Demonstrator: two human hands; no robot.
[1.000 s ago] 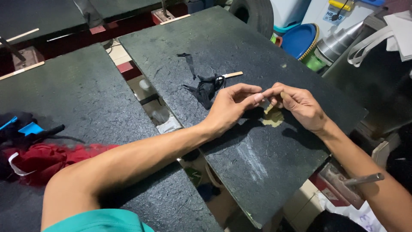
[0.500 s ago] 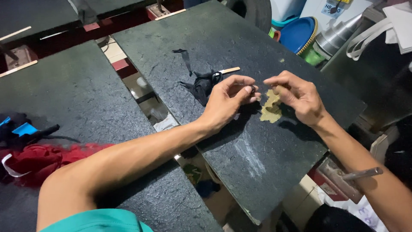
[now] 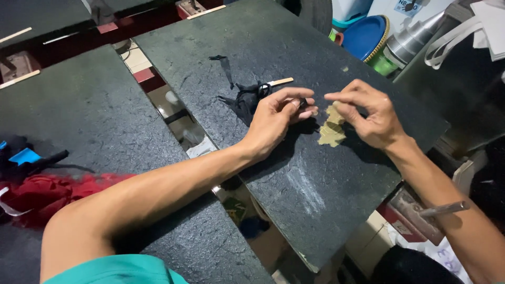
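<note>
Both hands work over the right-hand dark stone slab point(image 3: 315, 200). My left hand point(image 3: 276, 115) has its fingers curled, and thumb and fingertips pinch a small dark piece point(image 3: 303, 104). My right hand point(image 3: 371, 118) is a short way to the right, its thumb and fingers closed on the top edge of a tan scrap point(image 3: 330, 132) that lies on the slab. A bundle of black fabric scraps point(image 3: 243, 100) and a pale wooden stick point(image 3: 280, 81) lie just left of my left hand.
A second dark slab point(image 3: 79, 121) lies to the left across a gap point(image 3: 184, 131). On its left edge are red cloth point(image 3: 42, 192) and a blue-and-black tool point(image 3: 26, 158). A blue plate point(image 3: 365, 37), a metal cone point(image 3: 415, 37) and white straps point(image 3: 457, 37) sit beyond the far right edge.
My hands were joined over the tan scrap and have drawn apart. The scrap now lies lower on the slab under my right fingers.
</note>
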